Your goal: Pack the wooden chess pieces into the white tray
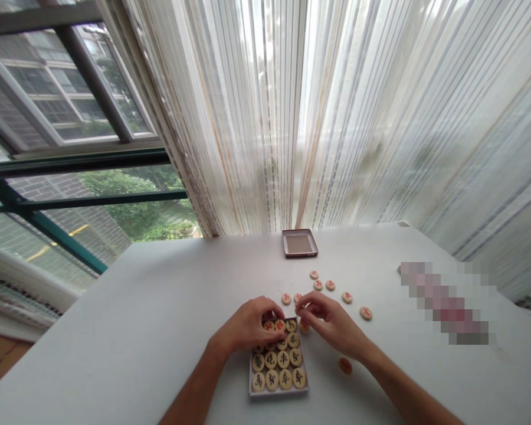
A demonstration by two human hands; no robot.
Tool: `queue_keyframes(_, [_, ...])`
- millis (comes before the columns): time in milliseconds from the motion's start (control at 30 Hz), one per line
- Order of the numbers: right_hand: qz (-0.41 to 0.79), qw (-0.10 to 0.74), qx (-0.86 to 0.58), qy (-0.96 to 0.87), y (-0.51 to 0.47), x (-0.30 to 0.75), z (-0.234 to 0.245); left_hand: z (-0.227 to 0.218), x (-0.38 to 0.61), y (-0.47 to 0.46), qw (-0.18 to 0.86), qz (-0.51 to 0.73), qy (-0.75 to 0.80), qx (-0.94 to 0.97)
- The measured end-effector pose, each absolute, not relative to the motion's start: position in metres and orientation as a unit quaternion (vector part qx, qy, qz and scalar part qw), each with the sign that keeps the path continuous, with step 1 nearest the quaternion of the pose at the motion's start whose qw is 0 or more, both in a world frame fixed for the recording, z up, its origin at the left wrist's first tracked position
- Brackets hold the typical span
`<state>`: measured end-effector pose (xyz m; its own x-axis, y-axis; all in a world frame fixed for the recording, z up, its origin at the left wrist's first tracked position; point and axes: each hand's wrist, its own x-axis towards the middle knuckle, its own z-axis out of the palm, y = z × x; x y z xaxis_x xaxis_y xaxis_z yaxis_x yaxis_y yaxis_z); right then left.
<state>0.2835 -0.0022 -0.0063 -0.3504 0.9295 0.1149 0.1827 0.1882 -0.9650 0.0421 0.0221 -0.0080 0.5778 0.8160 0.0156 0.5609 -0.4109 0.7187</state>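
A shallow white box (278, 394) on the table holds rows of round wooden xiangqi pieces (271, 379), most with black characters. Two red-marked pieces (279, 326) lie in its far row. My left hand (252, 326) curls around the box's far left corner, the thumb across the pieces and the fingers at the far edge; it hides part of the upper rows. Just beyond the far right corner, my right hand (325, 319) pinches a xiangqi piece (298, 309) between thumb and fingertips. Under that hand another red-marked piece (304, 326) lies beside the box.
Several loose red-marked pieces (330, 285) are scattered beyond and right of the box, one piece (346, 366) near my right forearm. A shallow brown-rimmed lid (300, 255) lies at the white table's (159, 307) far edge. A blurred-out object (445, 304) is at right.
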Motion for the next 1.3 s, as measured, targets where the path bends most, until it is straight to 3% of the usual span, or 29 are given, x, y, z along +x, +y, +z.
queue_keyframes(1300, [0.454, 0.383, -0.408, -0.694, -0.0057, 0.2816, -0.0035, -0.0080, 0.0434, 0.0225, 0.343, 0.189, 0.424, 0.817])
